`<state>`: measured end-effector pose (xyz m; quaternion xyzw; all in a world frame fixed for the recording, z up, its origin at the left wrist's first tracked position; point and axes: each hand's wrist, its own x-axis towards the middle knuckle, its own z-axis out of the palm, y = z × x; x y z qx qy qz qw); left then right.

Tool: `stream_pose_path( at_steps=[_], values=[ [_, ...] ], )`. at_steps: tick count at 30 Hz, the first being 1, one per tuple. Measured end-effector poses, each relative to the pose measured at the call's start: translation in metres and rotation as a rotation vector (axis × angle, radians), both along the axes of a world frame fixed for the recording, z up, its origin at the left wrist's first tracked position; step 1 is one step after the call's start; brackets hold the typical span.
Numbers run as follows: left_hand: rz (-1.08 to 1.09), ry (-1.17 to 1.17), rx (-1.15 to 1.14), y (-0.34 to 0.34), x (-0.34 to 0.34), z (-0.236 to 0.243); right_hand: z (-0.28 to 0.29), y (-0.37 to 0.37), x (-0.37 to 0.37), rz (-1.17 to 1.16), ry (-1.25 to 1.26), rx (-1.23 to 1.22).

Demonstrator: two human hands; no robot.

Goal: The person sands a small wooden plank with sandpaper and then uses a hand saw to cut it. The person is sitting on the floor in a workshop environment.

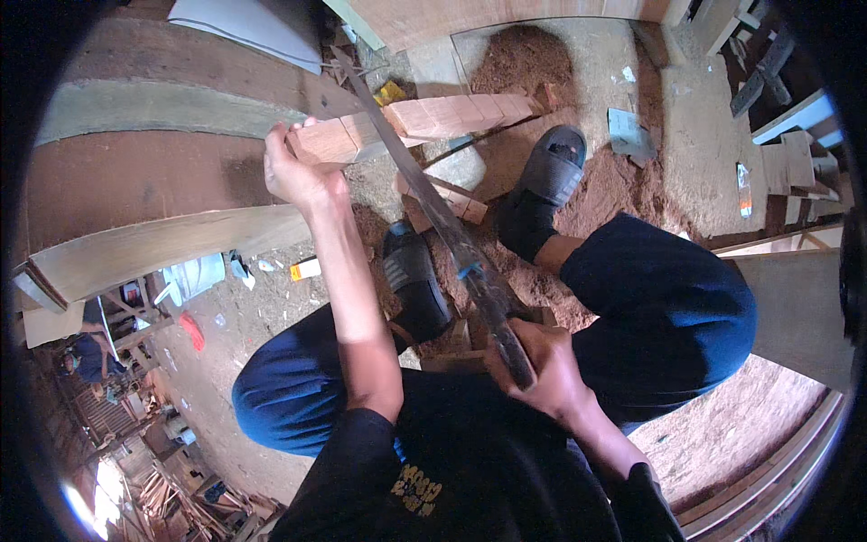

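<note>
My right hand (542, 366) is closed round the dark handle end of a long hand saw (411, 167), seen nearly edge-on; its teeth cannot be made out. A blue band sits partway along it. The saw slants away to the upper left, its blade crossing a reddish wood beam (452, 116). Several cross lines mark the beam's length. At the beam's left end my left hand (302, 176) grips the wood, fingers partly hidden behind it. Below the beam, between my feet, lie small wood pieces (465, 206).
Sawdust (524, 68) is heaped beyond the beam and spread round my sandals (553, 167). Large wooden panels (163, 244) stand close on the left. A pale board (795, 307) is by my right knee. Scrap wood (799, 167) lies far right; another person (90, 357) is at far left.
</note>
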<state>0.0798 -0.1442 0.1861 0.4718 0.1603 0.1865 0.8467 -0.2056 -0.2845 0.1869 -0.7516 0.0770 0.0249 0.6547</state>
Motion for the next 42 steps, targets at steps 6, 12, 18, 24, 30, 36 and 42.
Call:
stream_pose_path(
  at_steps=[6,12,18,24,30,36,42],
  values=[
    [-0.034,-0.095,0.07,-0.019,-0.011,0.007,0.01,-0.002,0.037,-0.066,0.012,-0.069],
    [-0.065,-0.034,0.064,-0.001,-0.005,-0.002,0.003,-0.001,0.001,-0.031,-0.006,-0.06],
    [-0.08,-0.006,0.053,-0.002,0.001,-0.002,-0.001,0.004,0.02,-0.086,-0.01,-0.037],
    [-0.104,-0.086,0.129,-0.01,-0.011,0.002,0.0,0.005,0.017,-0.054,-0.064,-0.136],
    [-0.088,-0.073,0.105,-0.01,0.0,0.0,0.0,0.001,0.004,-0.001,-0.004,-0.109],
    [-0.04,-0.102,0.14,-0.02,-0.022,0.006,0.002,0.005,0.034,-0.044,-0.056,-0.171],
    [-0.087,-0.033,0.057,-0.005,-0.007,0.002,0.001,0.0,-0.004,0.009,0.014,-0.054]
  ],
)
